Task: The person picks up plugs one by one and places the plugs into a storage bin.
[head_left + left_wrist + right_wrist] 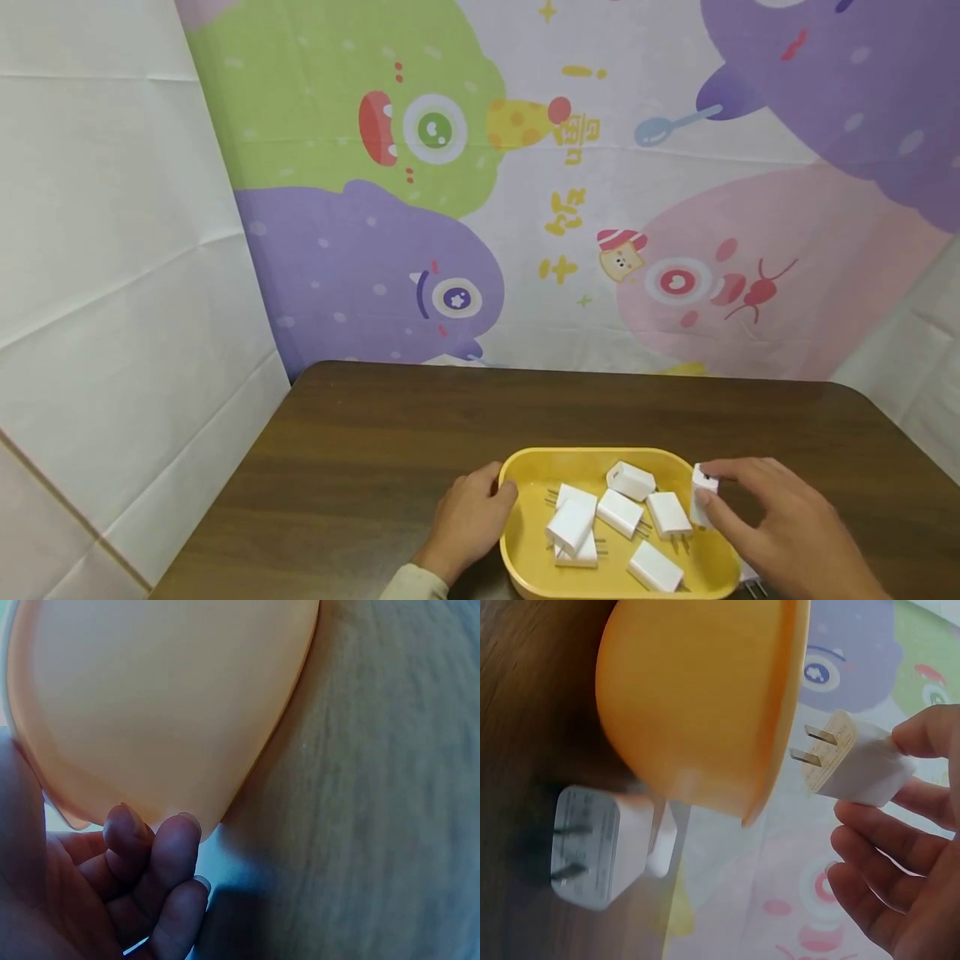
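Observation:
A yellow plastic basin (592, 452) stands near the table's front, with several white USB wall chargers (655, 567) lying jumbled inside. My left hand (468, 521) grips the basin's left end, thumb at the rim; in the left wrist view its curled fingers (174, 851) press the outer wall. Between thumb and fingers, my right hand (787, 525) pinches one white charger (866, 761) at the basin's right rim. The right wrist view shows that charger's two metal prongs pointing towards the basin, and air between them and the wall. The charger's far end is partly covered by fingertips.
Outside the basin's right end, another white charger (585, 847) lies on the brown table (360, 450), and a second white piece (664, 844) shows behind it. In the head view my right hand mostly hides them. A cartoon-printed cloth (525, 183) hangs behind; white sheeting (112, 250) covers the left side.

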Demonstrator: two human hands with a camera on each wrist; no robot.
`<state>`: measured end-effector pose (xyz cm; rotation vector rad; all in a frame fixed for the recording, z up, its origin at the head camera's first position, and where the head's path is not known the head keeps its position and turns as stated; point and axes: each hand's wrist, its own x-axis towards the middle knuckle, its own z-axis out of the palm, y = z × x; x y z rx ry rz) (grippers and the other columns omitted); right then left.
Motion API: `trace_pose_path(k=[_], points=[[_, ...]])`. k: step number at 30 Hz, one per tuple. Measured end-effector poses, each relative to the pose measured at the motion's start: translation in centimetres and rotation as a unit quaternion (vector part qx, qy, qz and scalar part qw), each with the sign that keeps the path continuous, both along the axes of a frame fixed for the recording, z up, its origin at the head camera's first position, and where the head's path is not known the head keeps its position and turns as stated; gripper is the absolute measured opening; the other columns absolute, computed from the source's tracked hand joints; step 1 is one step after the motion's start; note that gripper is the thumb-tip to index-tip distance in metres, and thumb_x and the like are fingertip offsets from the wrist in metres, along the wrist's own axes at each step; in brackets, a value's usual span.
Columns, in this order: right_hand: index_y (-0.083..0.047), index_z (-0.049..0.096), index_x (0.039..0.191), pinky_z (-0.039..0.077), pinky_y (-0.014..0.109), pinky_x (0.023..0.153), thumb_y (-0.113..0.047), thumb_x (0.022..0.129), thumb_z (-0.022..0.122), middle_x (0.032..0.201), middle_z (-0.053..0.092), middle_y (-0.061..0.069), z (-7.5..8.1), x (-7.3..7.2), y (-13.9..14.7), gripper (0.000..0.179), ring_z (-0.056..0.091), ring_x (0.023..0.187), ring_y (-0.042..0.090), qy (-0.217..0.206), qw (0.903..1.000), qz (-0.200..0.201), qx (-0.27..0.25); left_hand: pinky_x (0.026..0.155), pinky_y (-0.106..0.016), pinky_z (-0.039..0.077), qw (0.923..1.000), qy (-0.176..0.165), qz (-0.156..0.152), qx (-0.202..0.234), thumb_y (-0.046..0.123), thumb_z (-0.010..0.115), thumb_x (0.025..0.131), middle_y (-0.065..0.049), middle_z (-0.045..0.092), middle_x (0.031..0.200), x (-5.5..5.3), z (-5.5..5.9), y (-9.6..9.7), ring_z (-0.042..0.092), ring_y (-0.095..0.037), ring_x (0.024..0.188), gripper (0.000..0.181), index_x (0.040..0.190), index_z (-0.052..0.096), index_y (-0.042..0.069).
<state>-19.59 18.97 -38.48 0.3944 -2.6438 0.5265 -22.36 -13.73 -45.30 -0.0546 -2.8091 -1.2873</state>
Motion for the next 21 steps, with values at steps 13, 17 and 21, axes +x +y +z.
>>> trace_pose_path(k=[13,17,21], points=[[-0.034,0.071,0.103,0.039,0.011,0.078,-0.024,0.071,0.090,0.100,0.062,-0.021,0.3,0.1,-1.9,0.039,0.053,0.086,0.001,0.102,0.9879,0.117,0.005,0.056,-0.034,0.040,0.9999,-0.011,-0.002,0.003,0.033,0.050,0.098,0.004,0.055,0.066,0.0,0.1,-0.1,0.052,-0.013,0.059,0.022,0.080,0.059,0.023],[-0.035,0.070,0.103,0.040,0.012,0.084,-0.025,0.072,0.089,0.101,0.061,-0.023,0.8,0.0,-2.4,0.038,0.058,0.091,0.001,0.110,0.9844,0.135,0.024,0.056,-0.034,0.040,1.0000,-0.005,-0.003,-0.001,0.034,0.050,0.098,0.004,0.054,0.065,-0.1,0.1,-0.1,0.052,-0.013,0.059,0.023,0.080,0.058,0.023],[-0.036,0.069,0.103,0.049,0.023,0.078,-0.030,0.076,0.087,0.100,0.059,-0.026,1.2,-0.1,-3.0,0.033,0.058,0.090,-0.001,0.093,0.9838,0.145,0.049,0.057,-0.033,0.040,1.0000,-0.007,-0.004,0.002,0.033,0.050,0.098,0.004,0.055,0.065,0.0,0.0,-0.1,0.052,-0.013,0.058,0.022,0.081,0.059,0.023]])
